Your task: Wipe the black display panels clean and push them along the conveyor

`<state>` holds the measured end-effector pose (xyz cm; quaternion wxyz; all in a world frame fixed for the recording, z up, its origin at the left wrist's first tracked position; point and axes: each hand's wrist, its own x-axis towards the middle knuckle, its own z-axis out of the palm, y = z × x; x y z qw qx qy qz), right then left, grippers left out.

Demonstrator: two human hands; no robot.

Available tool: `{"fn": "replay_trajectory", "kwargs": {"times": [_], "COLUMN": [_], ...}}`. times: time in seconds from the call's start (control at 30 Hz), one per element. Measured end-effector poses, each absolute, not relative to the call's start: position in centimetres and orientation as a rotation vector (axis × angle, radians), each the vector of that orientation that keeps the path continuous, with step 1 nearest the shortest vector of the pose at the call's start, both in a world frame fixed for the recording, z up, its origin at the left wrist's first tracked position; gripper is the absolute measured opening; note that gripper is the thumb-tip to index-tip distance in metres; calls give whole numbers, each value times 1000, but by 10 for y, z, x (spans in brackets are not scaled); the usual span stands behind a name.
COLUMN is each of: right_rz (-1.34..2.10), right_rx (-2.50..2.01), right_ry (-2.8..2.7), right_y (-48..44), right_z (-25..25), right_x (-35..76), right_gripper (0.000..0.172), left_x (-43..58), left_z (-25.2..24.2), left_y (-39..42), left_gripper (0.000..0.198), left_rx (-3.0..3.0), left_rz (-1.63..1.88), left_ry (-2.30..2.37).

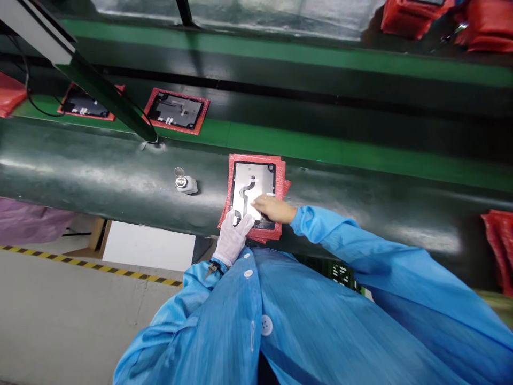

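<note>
A dark-framed plate with a silver, curved-cut metal face (253,192) lies on a stack of red bubble wrap (256,159) on the dark green surface. My left hand (232,238), in a white glove, has its fingers spread against the plate's lower left corner. My right hand (272,208) lies flat on the silver face at the lower right. A small white strip (267,195) sits by its fingertips, and I cannot tell whether those fingers hold it. Both blue sleeves come in from below.
A small silver-topped white item (185,184) stands left of the stack. Two more plates on red wrap (175,111) (86,104) lie farther off. Red bags (417,16) sit top right, a black support arm (108,96) crosses top left, and striped floor tape (88,264) runs below.
</note>
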<state>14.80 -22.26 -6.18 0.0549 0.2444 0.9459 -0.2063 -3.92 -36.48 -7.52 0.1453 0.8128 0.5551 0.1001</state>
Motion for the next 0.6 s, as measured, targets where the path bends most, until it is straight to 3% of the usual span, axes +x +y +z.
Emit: {"fn": "replay_trajectory", "kwargs": {"times": [0.1,0.27,0.37,0.43,0.53,0.6], "right_rz": [-505,-935,-1452,-2013,-2897,-3208], "right_rx": [1138,907,1326,1754,1984,1903], "right_ry": [2829,2953,2959,2736,1890,1384], "right_y": [-216,-222,-216,-210,-210,-216], "right_z": [-65,-73,-74,-74,-75,-77], "right_x": [141,143,170,191,208,208], "right_gripper": [37,30,24,21,24,25], "left_x": [-35,0,18,24,25,23], "left_z": [-59,-44,-46,-46,-40,-32], "left_y": [-361,-333,-312,-302,-294,-291], "left_gripper": [65,50,67,74,69,71], "left_rx": [2364,2318,2221,2196,2188,2187], "left_rz": [241,15,-144,-172,-189,-230], "left_ry": [1631,1604,1652,1673,1722,1756]}}
